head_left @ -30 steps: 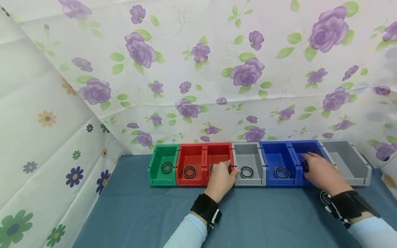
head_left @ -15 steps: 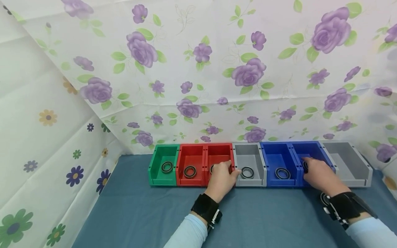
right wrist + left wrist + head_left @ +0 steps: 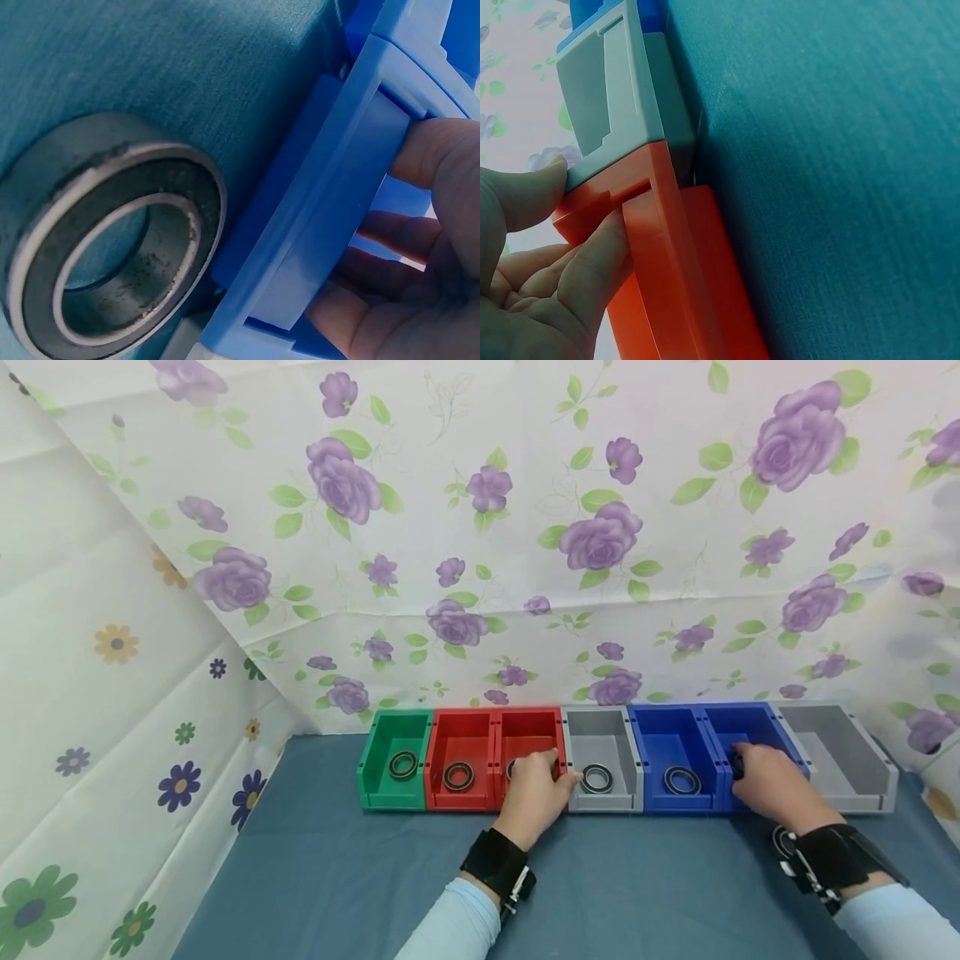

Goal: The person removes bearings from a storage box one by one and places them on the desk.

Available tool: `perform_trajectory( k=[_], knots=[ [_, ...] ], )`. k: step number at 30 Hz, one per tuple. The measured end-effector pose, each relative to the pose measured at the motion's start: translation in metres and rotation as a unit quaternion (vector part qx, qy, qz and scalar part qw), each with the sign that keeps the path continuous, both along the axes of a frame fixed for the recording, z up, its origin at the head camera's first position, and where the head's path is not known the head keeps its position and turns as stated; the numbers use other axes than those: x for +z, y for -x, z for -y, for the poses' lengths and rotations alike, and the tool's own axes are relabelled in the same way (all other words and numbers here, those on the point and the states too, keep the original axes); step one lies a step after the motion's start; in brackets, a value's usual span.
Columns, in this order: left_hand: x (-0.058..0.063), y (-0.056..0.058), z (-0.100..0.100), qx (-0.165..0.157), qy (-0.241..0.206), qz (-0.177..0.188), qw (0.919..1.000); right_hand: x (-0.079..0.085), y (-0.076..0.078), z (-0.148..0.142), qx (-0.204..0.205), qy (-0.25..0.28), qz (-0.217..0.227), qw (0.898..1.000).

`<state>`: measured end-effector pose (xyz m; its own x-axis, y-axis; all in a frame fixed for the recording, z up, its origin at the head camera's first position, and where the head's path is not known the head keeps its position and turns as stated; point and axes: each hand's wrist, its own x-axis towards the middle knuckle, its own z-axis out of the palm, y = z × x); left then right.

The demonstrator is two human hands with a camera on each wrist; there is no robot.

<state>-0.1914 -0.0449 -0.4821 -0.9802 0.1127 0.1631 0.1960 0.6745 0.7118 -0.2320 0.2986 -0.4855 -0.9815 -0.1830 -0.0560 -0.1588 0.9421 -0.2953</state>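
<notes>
My left hand point(image 3: 534, 795) is at the right-hand red bin point(image 3: 531, 740), pinching its side wall beside the grey bin. The left wrist view shows the thumb at the rim and the fingers inside. A ring bearing point(image 3: 511, 769) peeks out beside this hand. My right hand point(image 3: 776, 783) reaches over the front lip into the right-hand blue bin point(image 3: 742, 720). Its bent fingers point(image 3: 401, 232) are inside, against a dark bearing point(image 3: 737, 766) mostly hidden by the hand; I cannot tell whether they grip it. Another bearing point(image 3: 161, 270) lies on the cloth under the right wrist.
The bins stand in a row against a flowered backdrop. Single bearings lie in the green bin point(image 3: 395, 724), left red bin point(image 3: 459, 731), middle grey bin point(image 3: 600, 739) and left blue bin point(image 3: 666, 735). The end grey bin point(image 3: 832, 743) shows no bearing. Blue cloth point(image 3: 337, 877) covers the table.
My right hand has dropped slightly lower in the blue bin, its fingers bending in closer around the bearing. The left hand has stayed in place.
</notes>
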Motion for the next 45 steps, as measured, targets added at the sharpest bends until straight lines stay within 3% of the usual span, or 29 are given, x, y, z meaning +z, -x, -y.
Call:
perform_trajectory(
  k=[18, 26, 31, 35, 45],
  knots=[
    [0.0027, 0.0002, 0.0010, 0.002, -0.004, 0.009, 1.0000, 0.0008, 0.0033, -0.0002, -0.008, 0.005, -0.002, 1.000],
    [0.0026, 0.0008, 0.0016, -0.001, -0.002, -0.001, 1.0000, 0.0018, 0.0002, 0.0015, -0.018, 0.024, 0.038, 0.999],
    [0.0014, 0.0007, 0.0028, -0.002, -0.005, -0.001, 1.0000, -0.0003, 0.0014, 0.0004, -0.020, 0.026, 0.038, 0.999],
    [0.0015, 0.0008, 0.0019, 0.000, -0.004, -0.003, 1.0000, -0.0030, 0.0029, -0.0030, -0.018, 0.032, 0.021, 0.999],
    [0.0006, -0.0012, -0.0012, 0.005, -0.019, 0.004, 0.9998, -0.0029, -0.0037, -0.0057, -0.012, 0.018, -0.079, 0.997]
  ],
)
